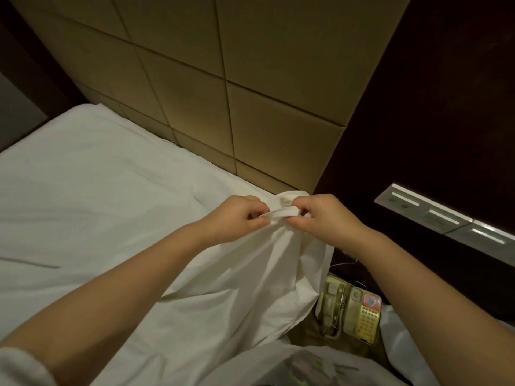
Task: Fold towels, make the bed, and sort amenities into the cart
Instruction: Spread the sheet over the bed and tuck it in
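The left grip (240, 218) and the right grip (320, 218) are meeting at the bed's far right corner, just beside the padded beige panelled headboard (250, 93). Both are pinching the bunched corner of the white fabric bed sheet (245, 288), which is draping toward the near edge. A cream push-button telephone (351, 309) is sitting near right, below a silver switch panel (446, 218)
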Demonstrator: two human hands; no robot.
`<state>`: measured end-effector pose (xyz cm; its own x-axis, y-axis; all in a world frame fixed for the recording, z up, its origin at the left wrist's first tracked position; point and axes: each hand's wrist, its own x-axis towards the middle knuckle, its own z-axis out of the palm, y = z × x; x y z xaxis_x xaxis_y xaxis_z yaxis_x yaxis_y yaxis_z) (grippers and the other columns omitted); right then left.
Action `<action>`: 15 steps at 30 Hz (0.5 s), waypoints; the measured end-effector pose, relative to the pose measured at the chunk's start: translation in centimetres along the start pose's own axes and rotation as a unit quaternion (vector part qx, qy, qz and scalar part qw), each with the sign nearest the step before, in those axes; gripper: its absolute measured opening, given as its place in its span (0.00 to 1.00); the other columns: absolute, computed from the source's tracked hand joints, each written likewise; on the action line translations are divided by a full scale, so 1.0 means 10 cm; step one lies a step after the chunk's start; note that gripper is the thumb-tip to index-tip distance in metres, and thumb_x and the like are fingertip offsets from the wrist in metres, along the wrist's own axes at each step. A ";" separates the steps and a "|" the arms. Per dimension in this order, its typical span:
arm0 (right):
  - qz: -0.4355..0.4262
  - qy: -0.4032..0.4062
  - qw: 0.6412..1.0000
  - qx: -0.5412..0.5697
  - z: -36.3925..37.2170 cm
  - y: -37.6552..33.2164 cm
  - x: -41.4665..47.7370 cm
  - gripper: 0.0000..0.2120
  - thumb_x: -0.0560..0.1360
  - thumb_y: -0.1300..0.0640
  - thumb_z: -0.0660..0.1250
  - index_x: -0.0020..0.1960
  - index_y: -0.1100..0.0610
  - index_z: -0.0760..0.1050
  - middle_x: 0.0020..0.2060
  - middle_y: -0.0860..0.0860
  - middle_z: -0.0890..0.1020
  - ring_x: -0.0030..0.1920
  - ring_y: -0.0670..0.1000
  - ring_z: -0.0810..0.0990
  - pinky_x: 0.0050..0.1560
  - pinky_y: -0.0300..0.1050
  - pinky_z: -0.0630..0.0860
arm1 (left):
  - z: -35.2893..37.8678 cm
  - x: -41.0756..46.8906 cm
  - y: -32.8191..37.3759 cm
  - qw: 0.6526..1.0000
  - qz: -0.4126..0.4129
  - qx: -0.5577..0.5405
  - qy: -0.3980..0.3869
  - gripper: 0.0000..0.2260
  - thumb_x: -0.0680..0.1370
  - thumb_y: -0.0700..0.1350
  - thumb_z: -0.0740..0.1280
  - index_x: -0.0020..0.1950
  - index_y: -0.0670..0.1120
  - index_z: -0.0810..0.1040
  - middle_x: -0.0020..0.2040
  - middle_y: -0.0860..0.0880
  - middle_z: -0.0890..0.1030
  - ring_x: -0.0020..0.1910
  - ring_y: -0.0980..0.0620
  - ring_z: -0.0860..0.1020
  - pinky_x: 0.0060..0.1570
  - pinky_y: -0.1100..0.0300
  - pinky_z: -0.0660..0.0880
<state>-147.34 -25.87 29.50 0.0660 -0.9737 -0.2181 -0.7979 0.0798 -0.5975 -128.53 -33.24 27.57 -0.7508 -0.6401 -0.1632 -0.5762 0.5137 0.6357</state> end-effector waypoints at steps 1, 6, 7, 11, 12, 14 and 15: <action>0.000 -0.001 1.000 -0.006 0.01 0.00 -0.01 0.11 0.74 0.47 0.67 0.41 0.55 0.79 0.33 0.41 0.75 0.38 0.44 0.75 0.41 0.47 0.74 | 0.01 -0.02 0.00 1.000 0.003 -0.015 0.019 0.04 0.77 0.43 0.67 0.46 0.44 0.81 0.40 0.51 0.77 0.41 0.53 0.74 0.43 0.63 0.69; 0.041 -0.089 0.995 -0.032 0.08 -0.01 -0.10 0.14 0.71 0.42 0.70 0.55 0.42 0.74 0.41 0.39 0.74 0.46 0.45 0.75 0.47 0.41 0.73 | 0.06 -0.10 -0.01 0.995 -0.002 -0.076 0.066 0.05 0.75 0.36 0.68 0.47 0.42 0.83 0.39 0.57 0.76 0.39 0.59 0.75 0.44 0.67 0.71; 0.052 -0.089 0.994 -0.021 0.10 0.00 -0.12 0.22 0.70 0.42 0.71 0.62 0.42 0.72 0.44 0.38 0.74 0.50 0.45 0.75 0.50 0.41 0.74 | 0.07 -0.12 -0.02 0.996 -0.003 -0.074 0.059 0.07 0.74 0.35 0.67 0.48 0.42 0.83 0.39 0.58 0.75 0.39 0.60 0.74 0.43 0.69 0.71; 0.165 0.056 0.984 0.032 0.00 0.21 -0.20 0.24 0.72 0.47 0.71 0.66 0.46 0.70 0.52 0.44 0.72 0.51 0.46 0.71 0.48 0.42 0.70 | 0.05 -0.15 -0.17 0.997 -0.024 -0.040 0.065 0.08 0.74 0.32 0.64 0.46 0.40 0.83 0.38 0.57 0.74 0.37 0.59 0.73 0.39 0.76 0.66; 0.201 0.100 0.974 0.030 -0.07 0.32 -0.27 0.22 0.72 0.48 0.70 0.65 0.47 0.71 0.53 0.47 0.74 0.49 0.47 0.71 0.46 0.43 0.69 | 0.03 -0.15 -0.24 0.995 -0.043 -0.031 0.080 0.08 0.74 0.32 0.64 0.46 0.39 0.83 0.39 0.55 0.75 0.38 0.56 0.73 0.39 0.76 0.65; 0.262 0.138 0.955 0.014 -0.21 0.55 -0.44 0.19 0.73 0.48 0.70 0.62 0.49 0.73 0.56 0.54 0.76 0.48 0.50 0.71 0.45 0.45 0.69 | 0.00 -0.14 -0.39 0.992 -0.071 -0.002 0.101 0.10 0.73 0.31 0.63 0.47 0.39 0.83 0.42 0.51 0.77 0.42 0.50 0.75 0.39 0.76 0.65; 0.275 0.133 0.952 0.002 -0.25 0.63 -0.53 0.16 0.73 0.49 0.70 0.60 0.50 0.75 0.55 0.55 0.77 0.49 0.50 0.71 0.45 0.45 0.69 | 0.00 -0.14 -0.45 0.993 -0.070 0.014 0.095 0.10 0.73 0.31 0.63 0.48 0.39 0.83 0.44 0.48 0.78 0.45 0.48 0.76 0.40 0.75 0.64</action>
<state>-154.25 -20.75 28.82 -0.5159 -0.8041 -0.2955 -0.6654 0.5934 -0.4530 -124.89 -34.68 24.89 -0.5903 -0.8008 -0.1015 -0.6809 0.4265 0.5953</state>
